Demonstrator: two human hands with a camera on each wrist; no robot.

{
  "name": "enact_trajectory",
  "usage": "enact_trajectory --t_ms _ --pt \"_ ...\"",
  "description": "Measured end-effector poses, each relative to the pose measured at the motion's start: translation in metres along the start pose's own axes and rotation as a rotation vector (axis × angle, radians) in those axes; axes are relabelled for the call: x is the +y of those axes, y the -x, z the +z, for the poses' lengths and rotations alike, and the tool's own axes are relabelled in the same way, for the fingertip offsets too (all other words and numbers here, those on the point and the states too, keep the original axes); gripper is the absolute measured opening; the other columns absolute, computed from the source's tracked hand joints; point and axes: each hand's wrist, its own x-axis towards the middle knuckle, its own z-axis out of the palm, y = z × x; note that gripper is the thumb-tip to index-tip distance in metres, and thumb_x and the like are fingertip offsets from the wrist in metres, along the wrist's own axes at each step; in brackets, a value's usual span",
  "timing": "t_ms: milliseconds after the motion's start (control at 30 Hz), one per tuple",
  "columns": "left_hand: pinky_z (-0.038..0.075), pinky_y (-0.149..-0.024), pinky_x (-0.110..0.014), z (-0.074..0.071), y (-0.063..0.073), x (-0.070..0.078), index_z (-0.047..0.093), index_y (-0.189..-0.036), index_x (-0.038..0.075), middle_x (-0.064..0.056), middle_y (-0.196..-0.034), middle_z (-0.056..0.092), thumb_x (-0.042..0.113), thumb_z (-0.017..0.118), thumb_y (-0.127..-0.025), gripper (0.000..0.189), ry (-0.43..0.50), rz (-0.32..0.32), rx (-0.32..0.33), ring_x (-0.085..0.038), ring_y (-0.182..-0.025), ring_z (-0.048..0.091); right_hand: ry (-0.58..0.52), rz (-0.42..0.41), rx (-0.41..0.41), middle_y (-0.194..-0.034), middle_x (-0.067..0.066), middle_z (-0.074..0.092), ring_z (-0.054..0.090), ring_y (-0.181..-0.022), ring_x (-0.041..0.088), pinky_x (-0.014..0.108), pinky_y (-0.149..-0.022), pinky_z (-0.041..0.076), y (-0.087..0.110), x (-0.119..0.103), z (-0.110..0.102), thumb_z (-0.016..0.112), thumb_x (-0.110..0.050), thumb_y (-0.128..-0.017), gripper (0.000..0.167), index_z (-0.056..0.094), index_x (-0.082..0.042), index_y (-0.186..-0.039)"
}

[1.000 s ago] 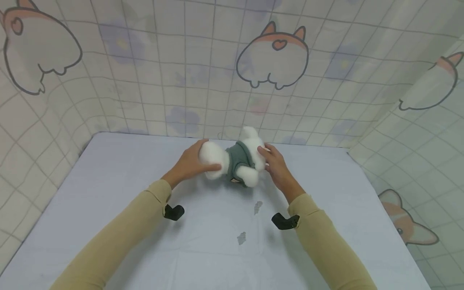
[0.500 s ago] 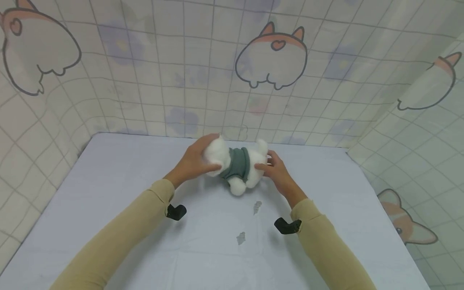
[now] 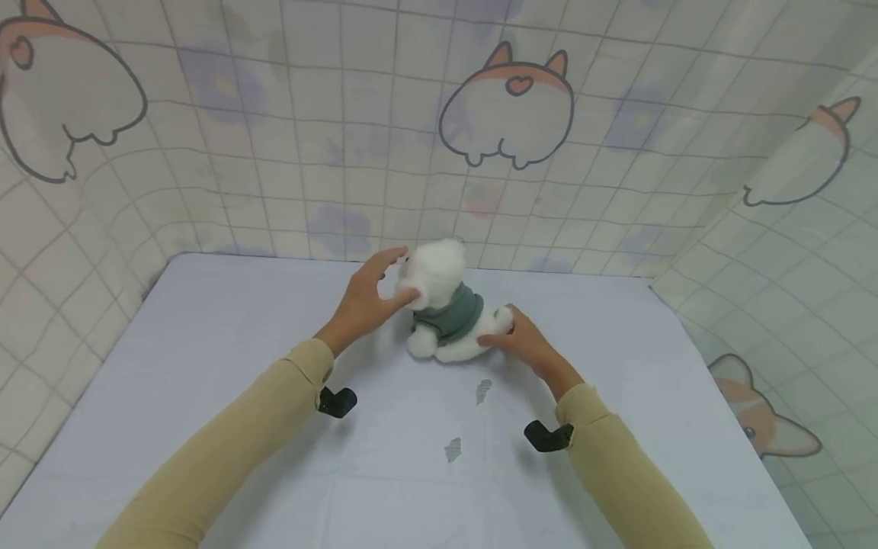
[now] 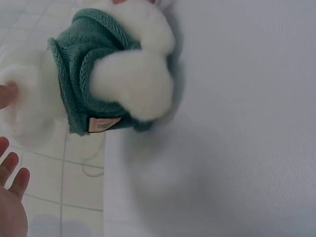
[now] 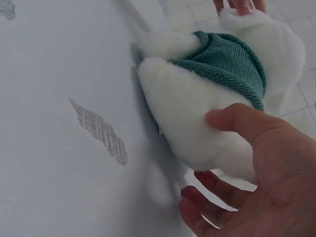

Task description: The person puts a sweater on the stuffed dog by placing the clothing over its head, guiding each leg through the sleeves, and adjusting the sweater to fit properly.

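Observation:
A white plush toy in a knitted green sweater rests on the table near its back edge, head raised at the upper left, rear at the right. My left hand is at its head: the thumb touches the white plush, while the other fingers are spread apart from it in the left wrist view. My right hand holds the rear end, thumb on top and fingers curled underneath. A small label shows on the sweater's hem. The toy's face is mostly hidden.
A white cloth covers the table and bears two small grey patches, one of them a hatched patch. Behind and beside the table hangs a checked curtain printed with cartoon corgis.
The plush toy has turned from lying lengthwise to a tilted pose, its head raised and its rear lower right. My left fingers have spread off the head; my right hand has moved slightly down.

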Motion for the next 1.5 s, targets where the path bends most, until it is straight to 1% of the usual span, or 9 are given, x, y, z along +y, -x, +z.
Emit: enact_trajectory --t_ms 133,300,533,733,1033,1200,1300,1400,1500 --pt "0.045 -0.105 -0.043 0.003 0.001 0.001 0.045 -0.144 0.015 -0.005 -0.148 0.046 0.024 0.071 -0.088 0.062 -0.005 -0.014 -0.034 -0.023 -0.137 0.043 0.108 -0.052 0.024 -0.125 0.012 0.059 0.053 -0.112 0.028 0.043 -0.093 0.046 0.003 0.002 0.008 0.078 -0.037 -0.079 0.043 0.058 -0.011 -0.108" --pt "0.045 -0.105 -0.044 0.006 0.003 0.003 0.043 -0.145 0.016 -0.006 -0.151 0.043 0.022 0.07 -0.09 0.062 -0.016 -0.029 -0.068 -0.024 -0.139 0.041 0.177 -0.111 0.046 -0.106 0.008 0.065 0.054 -0.094 0.021 0.033 -0.079 0.047 0.005 -0.004 0.021 0.076 -0.038 -0.082 0.035 0.065 -0.01 -0.101" --pt "0.043 -0.108 -0.045 0.01 0.004 -0.002 0.009 -0.157 0.025 -0.001 -0.163 0.016 0.026 0.064 -0.094 0.084 -0.02 -0.142 -0.209 -0.026 -0.146 0.029 0.195 -0.184 0.023 -0.083 0.002 0.06 0.049 -0.078 0.015 0.025 -0.066 0.04 0.009 -0.02 0.04 0.074 -0.035 -0.084 0.026 0.067 -0.01 -0.088" --pt "0.042 -0.109 -0.046 0.015 0.005 -0.005 -0.012 -0.155 0.028 0.001 -0.165 0.0 0.028 0.062 -0.095 0.095 0.009 -0.196 -0.259 -0.026 -0.148 0.023 0.194 -0.218 0.007 -0.082 0.002 0.063 0.051 -0.075 0.013 0.025 -0.065 0.043 0.01 -0.027 0.054 0.073 -0.035 -0.085 0.026 0.069 -0.01 -0.089" --pt "0.044 -0.107 -0.047 0.022 0.008 -0.003 -0.018 -0.153 0.028 -0.004 -0.165 0.0 0.031 0.06 -0.096 0.097 0.056 -0.219 -0.296 -0.03 -0.148 0.023 0.194 -0.238 -0.031 -0.093 0.002 0.07 0.054 -0.079 0.012 0.025 -0.07 0.047 0.006 -0.036 0.071 0.071 -0.037 -0.087 0.031 0.074 -0.012 -0.104" --pt "0.045 -0.106 -0.046 0.025 0.01 -0.007 -0.016 -0.153 0.027 -0.005 -0.165 0.002 0.032 0.06 -0.096 0.095 0.065 -0.236 -0.279 -0.031 -0.147 0.026 0.21 -0.259 -0.046 -0.084 0.001 0.067 0.052 -0.074 0.011 0.024 -0.066 0.044 0.008 -0.042 0.072 0.063 -0.041 -0.092 0.033 0.074 -0.013 -0.104" --pt "0.046 -0.105 -0.045 0.026 0.012 -0.008 -0.009 -0.156 0.024 -0.006 -0.164 0.009 0.029 0.06 -0.096 0.091 0.069 -0.237 -0.239 -0.031 -0.145 0.03 0.167 -0.251 -0.018 -0.083 0.002 0.069 0.057 -0.077 0.012 0.027 -0.068 0.047 0.012 -0.046 0.066 0.055 -0.043 -0.097 0.037 0.075 -0.012 -0.103" --pt "0.048 -0.102 -0.045 0.025 0.014 -0.01 0.005 -0.156 0.017 -0.011 -0.159 0.022 0.024 0.061 -0.095 0.082 0.072 -0.229 -0.171 -0.031 -0.139 0.038 0.105 -0.282 0.079 -0.088 0.004 0.071 0.062 -0.084 0.016 0.031 -0.076 0.051 0.014 -0.047 0.059 0.051 -0.039 -0.099 0.037 0.075 -0.01 -0.098" --pt "0.05 -0.098 -0.044 0.026 0.017 -0.012 0.027 -0.148 0.008 -0.015 -0.145 0.039 0.018 0.062 -0.093 0.066 0.071 -0.222 -0.097 -0.03 -0.128 0.046 0.072 -0.366 0.206 -0.097 0.007 0.071 0.065 -0.09 0.021 0.036 -0.08 0.054 0.012 -0.047 0.052 0.058 -0.027 -0.097 0.024 0.071 -0.007 -0.098"
